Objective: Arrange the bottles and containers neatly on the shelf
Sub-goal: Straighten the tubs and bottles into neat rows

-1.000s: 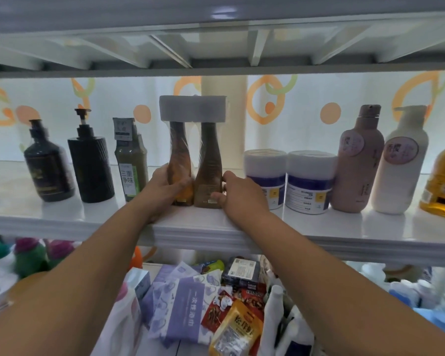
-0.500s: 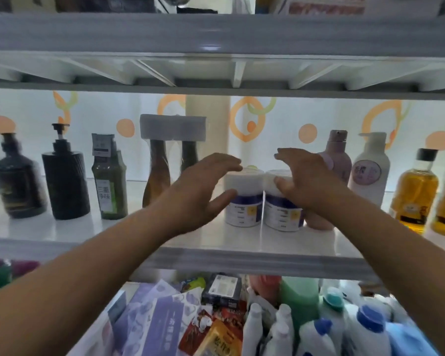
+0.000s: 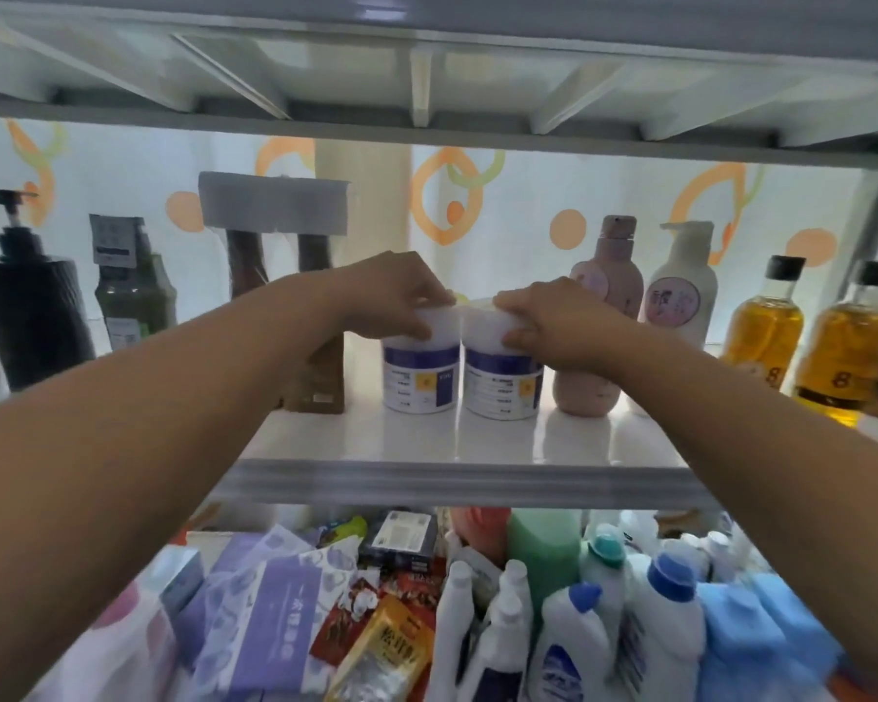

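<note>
Head: L hand grips left tub, R hand right tub, tubs touching.

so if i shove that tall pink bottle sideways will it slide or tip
The pink bottle is tall with a narrow cap, so a push up high probably tips it. The shelf looks glossy, so a low push likely slides it. The white pump bottle stands close.

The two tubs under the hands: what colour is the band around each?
Dark blue-purple on white tubs, seen in the head view.
</note>
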